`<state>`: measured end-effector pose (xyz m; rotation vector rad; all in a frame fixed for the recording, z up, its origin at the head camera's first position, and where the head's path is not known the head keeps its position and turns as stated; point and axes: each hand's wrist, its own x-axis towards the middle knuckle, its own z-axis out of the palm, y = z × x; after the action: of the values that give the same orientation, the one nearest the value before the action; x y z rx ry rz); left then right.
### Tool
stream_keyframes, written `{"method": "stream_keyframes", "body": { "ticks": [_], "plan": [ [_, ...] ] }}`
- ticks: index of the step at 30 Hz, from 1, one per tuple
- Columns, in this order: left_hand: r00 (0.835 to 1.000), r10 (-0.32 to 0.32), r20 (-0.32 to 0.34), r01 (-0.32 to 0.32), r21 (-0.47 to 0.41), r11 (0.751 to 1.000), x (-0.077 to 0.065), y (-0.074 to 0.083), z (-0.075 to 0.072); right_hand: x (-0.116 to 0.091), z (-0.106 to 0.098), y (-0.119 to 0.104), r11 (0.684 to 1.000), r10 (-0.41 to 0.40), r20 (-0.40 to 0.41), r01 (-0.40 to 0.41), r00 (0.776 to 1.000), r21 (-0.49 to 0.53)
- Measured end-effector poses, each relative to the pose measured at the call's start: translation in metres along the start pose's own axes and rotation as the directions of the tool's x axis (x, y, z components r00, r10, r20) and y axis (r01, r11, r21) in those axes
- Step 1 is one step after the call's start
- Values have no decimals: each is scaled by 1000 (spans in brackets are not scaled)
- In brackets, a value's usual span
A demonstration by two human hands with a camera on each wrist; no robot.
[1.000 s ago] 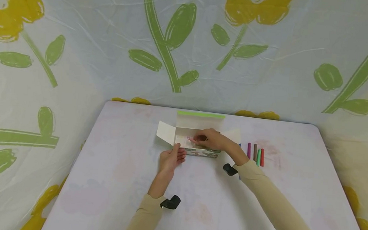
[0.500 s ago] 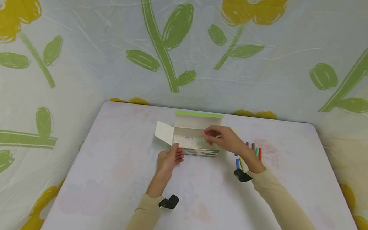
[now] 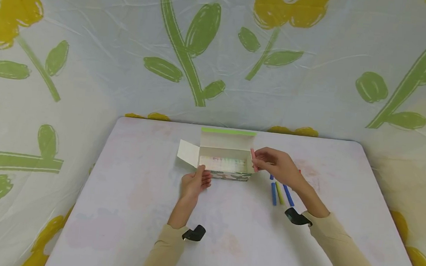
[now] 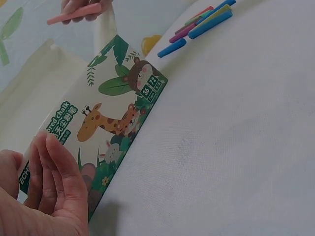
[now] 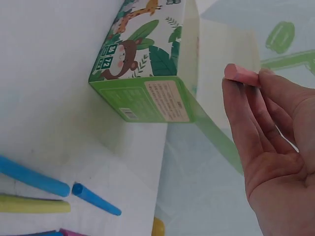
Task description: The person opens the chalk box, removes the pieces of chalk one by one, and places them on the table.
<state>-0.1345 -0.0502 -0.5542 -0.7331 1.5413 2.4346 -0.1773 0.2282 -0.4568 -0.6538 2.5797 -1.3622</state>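
A box of coloured chalk (image 3: 232, 176) with cartoon animals printed on it stands with its lid flaps spread, and many pale sticks lie in rows inside. My left hand (image 3: 193, 185) holds its front left corner, thumb over the rim and fingers against the printed front (image 4: 115, 123). My right hand (image 3: 281, 166) pinches a pink chalk stick (image 5: 241, 75) between thumb and fingertips, in the air just off the box's right end. Blue chalk (image 3: 274, 193) and yellow chalk (image 3: 279, 193) lie on the table below that hand; it hides others beyond them.
The white table (image 3: 135, 234) carries faint coloured smudges. Behind it hangs a flower-printed cloth (image 3: 131, 28), which also covers both sides. The box's left flap (image 3: 188, 152) sticks outward, and its green-edged lid (image 3: 228, 140) stands up at the back.
My right hand has lifted the pink chalk stick out of the box and moved right, past its right end. My left hand keeps its hold on the box.
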Motion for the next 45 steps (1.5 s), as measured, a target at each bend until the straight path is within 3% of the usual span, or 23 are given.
{"method": "stream_keyframes", "body": {
  "ticks": [11,22,35,45],
  "plan": [
    [999,13,-30,-12,2,1000,-4,1,0,-34,-22,8,996,93,-78,-92,993,10],
    [999,26,-26,-26,7,1000,-4,0,0,-69,-32,34,989,150,-132,-147,980,34],
    [1000,-1,-1,1,17,1000,-5,4,1,-107,-32,80,980,161,-163,-139,973,140],
    [1000,-3,-7,3,6,1000,-6,3,2,-134,-30,102,974,227,-170,-226,959,25]
  ]
}}
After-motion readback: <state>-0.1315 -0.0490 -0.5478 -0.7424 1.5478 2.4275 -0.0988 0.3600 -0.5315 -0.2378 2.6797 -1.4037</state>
